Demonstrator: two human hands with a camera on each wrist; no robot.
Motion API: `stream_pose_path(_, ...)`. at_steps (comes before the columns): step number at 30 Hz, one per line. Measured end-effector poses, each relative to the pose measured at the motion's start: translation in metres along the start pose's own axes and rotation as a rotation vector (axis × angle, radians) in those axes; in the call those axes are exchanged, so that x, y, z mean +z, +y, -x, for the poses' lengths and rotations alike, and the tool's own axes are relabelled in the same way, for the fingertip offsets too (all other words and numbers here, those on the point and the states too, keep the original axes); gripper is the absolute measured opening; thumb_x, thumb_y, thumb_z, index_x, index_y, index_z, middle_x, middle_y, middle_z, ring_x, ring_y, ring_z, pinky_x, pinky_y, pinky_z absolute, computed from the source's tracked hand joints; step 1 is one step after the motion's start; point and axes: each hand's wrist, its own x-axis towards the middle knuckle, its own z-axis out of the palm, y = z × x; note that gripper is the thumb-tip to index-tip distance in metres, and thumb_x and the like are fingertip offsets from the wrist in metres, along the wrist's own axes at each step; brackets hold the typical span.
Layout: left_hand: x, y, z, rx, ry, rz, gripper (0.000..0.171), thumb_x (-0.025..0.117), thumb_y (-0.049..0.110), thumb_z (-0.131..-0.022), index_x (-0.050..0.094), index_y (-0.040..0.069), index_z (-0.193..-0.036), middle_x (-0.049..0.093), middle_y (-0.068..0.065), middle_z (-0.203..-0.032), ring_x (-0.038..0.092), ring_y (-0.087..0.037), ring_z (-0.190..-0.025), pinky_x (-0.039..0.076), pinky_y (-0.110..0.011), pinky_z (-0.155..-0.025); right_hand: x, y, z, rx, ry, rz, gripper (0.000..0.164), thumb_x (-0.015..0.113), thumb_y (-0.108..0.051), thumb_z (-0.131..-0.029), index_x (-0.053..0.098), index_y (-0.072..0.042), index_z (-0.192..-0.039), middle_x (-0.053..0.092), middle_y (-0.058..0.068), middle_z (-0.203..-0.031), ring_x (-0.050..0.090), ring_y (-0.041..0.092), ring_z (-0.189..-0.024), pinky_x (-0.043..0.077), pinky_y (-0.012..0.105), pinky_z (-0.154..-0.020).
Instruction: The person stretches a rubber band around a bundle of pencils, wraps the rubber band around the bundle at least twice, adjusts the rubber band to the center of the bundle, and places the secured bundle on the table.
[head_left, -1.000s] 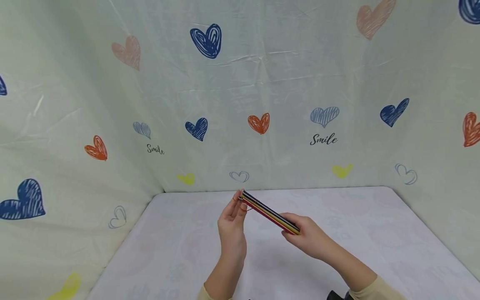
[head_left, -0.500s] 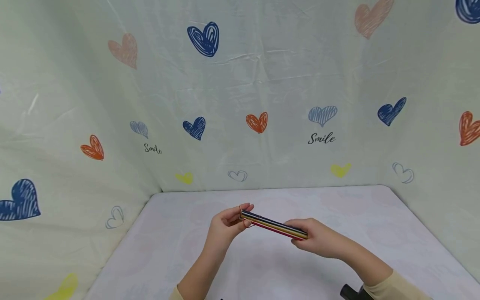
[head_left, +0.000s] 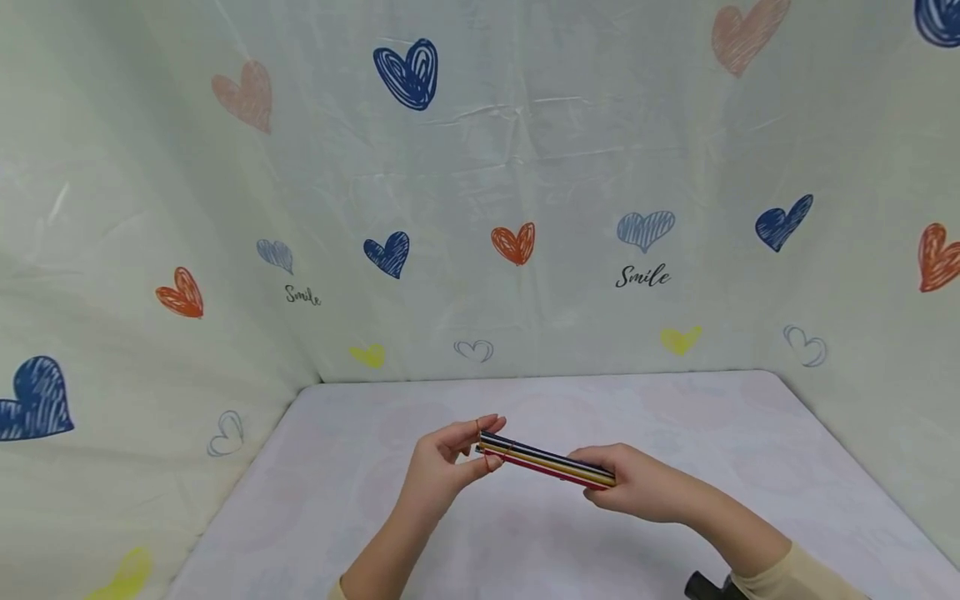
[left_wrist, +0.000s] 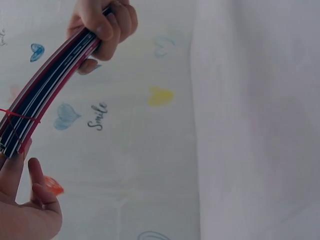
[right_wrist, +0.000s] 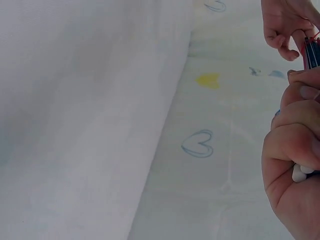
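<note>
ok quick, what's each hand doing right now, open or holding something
Left hand: open, thumb and fingers apart, thin red elastic band looped over them.
Right hand: closed, holding a bundle of slim dark-blue, yellow and red sticks.

At five o'clock, a stick bundle (head_left: 550, 462) striped black, yellow and red, with a red band (left_wrist: 22, 117). At twelve, a pale backdrop (head_left: 577, 179) scattered with navy, orange, pink, yellow and light-blue hearts (head_left: 387, 257). At six, a whitish tablecloth (head_left: 555, 554); at four, a cream sleeve (head_left: 798, 575).
</note>
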Motion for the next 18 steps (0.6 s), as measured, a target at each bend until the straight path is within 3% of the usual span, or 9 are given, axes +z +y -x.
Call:
stream_pose_path(6,-0.0026,0.0055,0.0014,0.047,-0.023,-0.058,0.047,0.084,0.010,-0.075,0.070,0.012,-0.120,0.071,0.002,-0.111,0.049,-0.017,-0.092,0.041,-0.022,-0.079,0.0009,-0.0004,0.0020,-0.022,-0.022,-0.041,0.030,0.060,0.002,-0.090,0.065,-0.013,-0.116,0.062,-0.003,-0.091,0.049,0.005,-0.065,0.046,0.024,-0.058)
stream_pose_path(14,-0.0028,0.0080,0.0045,0.162,-0.015,-0.052,0.042,0.084,0.006,-0.075,0.072,0.005,-0.115,0.071,-0.003,-0.106,0.056,-0.016,-0.096,0.045,-0.022,-0.085,0.0042,-0.0039,0.0017,-0.017,-0.034,-0.070,0.030,0.060,0.001,-0.090,0.065,-0.014,-0.116,0.064,-0.001,-0.094,0.050,0.005,-0.065,0.046,0.023,-0.058)
stream_pose_path(18,-0.0048,0.0060,0.0029,0.143,-0.060,-0.138,0.033,0.085,0.009,-0.073,0.077,0.008,-0.105,0.073,0.000,-0.098,0.060,-0.016,-0.094,0.044,-0.025,-0.085,0.0027,-0.0049,0.0024,-0.025,-0.065,-0.050,0.031,0.059,0.001,-0.091,0.065,-0.016,-0.116,0.063,-0.002,-0.092,0.049,0.004,-0.063,0.045,0.022,-0.056)
